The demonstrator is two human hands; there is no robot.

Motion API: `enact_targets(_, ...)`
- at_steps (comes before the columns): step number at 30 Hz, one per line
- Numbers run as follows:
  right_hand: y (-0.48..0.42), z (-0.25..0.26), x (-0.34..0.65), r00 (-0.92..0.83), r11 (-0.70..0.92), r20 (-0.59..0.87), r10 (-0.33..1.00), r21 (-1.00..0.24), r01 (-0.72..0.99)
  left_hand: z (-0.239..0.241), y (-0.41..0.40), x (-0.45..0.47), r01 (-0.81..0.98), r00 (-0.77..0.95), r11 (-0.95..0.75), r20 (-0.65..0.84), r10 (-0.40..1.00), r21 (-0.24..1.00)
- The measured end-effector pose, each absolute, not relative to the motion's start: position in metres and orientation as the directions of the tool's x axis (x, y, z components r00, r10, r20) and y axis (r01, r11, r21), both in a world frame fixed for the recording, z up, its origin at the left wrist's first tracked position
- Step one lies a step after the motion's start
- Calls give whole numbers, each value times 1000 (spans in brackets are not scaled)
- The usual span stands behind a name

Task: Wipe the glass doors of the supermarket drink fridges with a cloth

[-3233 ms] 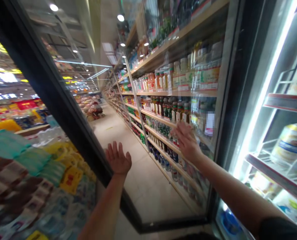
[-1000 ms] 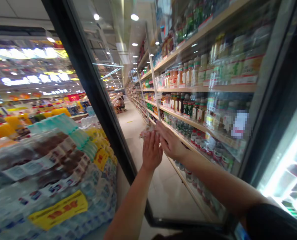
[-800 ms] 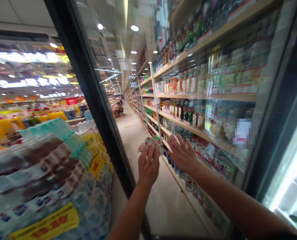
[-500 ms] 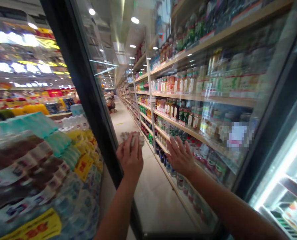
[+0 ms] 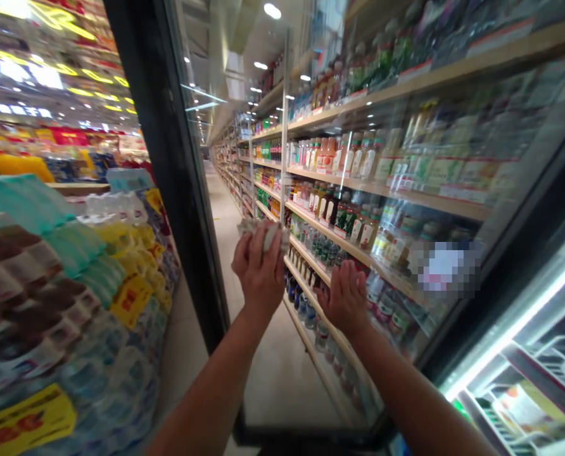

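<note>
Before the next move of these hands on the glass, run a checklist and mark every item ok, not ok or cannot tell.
1. Cloth in the left hand grip: ok, fingers closed around it against the glass door.
2. Right hand braced on the glass: ok, palm flat, fingers spread.
3. Hands apart from each other: ok, a gap shows between them.
4. Door frame away from the stacked bottle packs: ok, bare floor lies between.
5. Glass free of smears: cannot tell, reflections and blur hide it.
</note>
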State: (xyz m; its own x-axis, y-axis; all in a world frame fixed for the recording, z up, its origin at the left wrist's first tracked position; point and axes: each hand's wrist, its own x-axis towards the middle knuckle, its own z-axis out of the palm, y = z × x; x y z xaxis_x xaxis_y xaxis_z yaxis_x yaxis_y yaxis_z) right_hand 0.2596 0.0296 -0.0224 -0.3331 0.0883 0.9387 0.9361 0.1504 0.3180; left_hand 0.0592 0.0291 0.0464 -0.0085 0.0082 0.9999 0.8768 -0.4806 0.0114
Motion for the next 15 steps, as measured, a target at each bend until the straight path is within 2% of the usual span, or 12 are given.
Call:
enact_targets(2,29,-23,260,-318,135,943,97,304,943,49,30,62,868,-37,-496,999,-11,27)
enact_targets(4,28,-23,261,-307,137,945,112,292,947,28,27,68,868,11,-496,1000,8,-5)
enact_targets(5,27,-23,262,-303,143,946,113,286,947,11,24,71,869,58,-494,998,25,-38)
enact_targets(7,26,-23,262,-297,153,949,107,279,948,-18,18,75,826,249,-533,967,52,-184)
enact_targets(9,25,-22,263,-296,151,950,99,279,948,-30,13,72,780,381,-558,922,66,-283)
enact_targets(10,24,-22,263,-297,146,950,96,282,948,-26,13,68,782,395,-547,916,65,-298)
enact_targets(12,24,-21,263,-299,140,950,94,285,948,-6,15,58,835,322,-487,945,54,-256)
enact_targets(15,24,-21,263,-302,145,948,96,287,947,20,22,46,897,150,-425,988,34,-121)
